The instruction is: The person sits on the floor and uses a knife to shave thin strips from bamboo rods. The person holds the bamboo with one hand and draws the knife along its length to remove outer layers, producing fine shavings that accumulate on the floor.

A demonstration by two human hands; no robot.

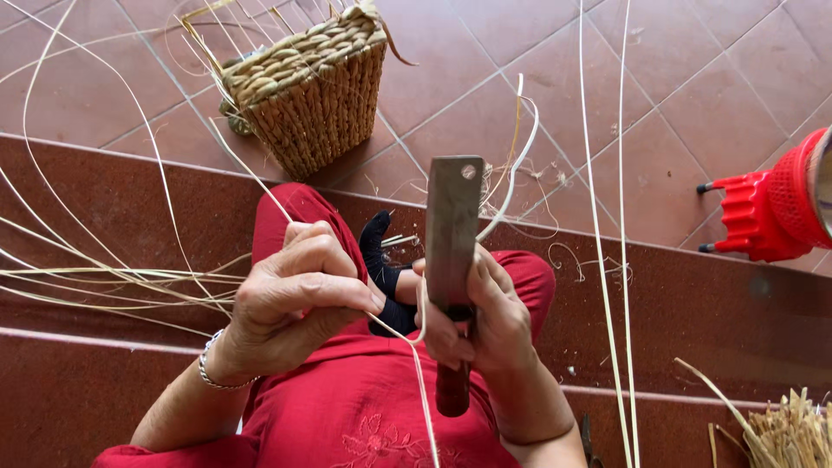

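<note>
Over a lap clothed in red fabric, seen from above, the right hand (485, 316) is wrapped tight around the dark red-brown handle of a cleaver (452, 234), its flat, dull grey rectangular blade pointing away, a small hole near the far corner. The left hand (299, 295), a beaded silver bracelet (208, 368) on its wrist, is curled closed, pinching a thin, pale, flexible cane strip (416, 347) that runs across to the blade's edge; exactly where strip meets blade is hidden behind the fingers. Beyond the knees, on reddish square floor tiles (693, 78), stands a half-woven basket (308, 87) of thick, braided straw-coloured fibre, loose stakes poking upward. More long pale strips (104, 282) fan out at left. At right, a red plastic stool (763, 212) is cut off by the frame edge.
</note>
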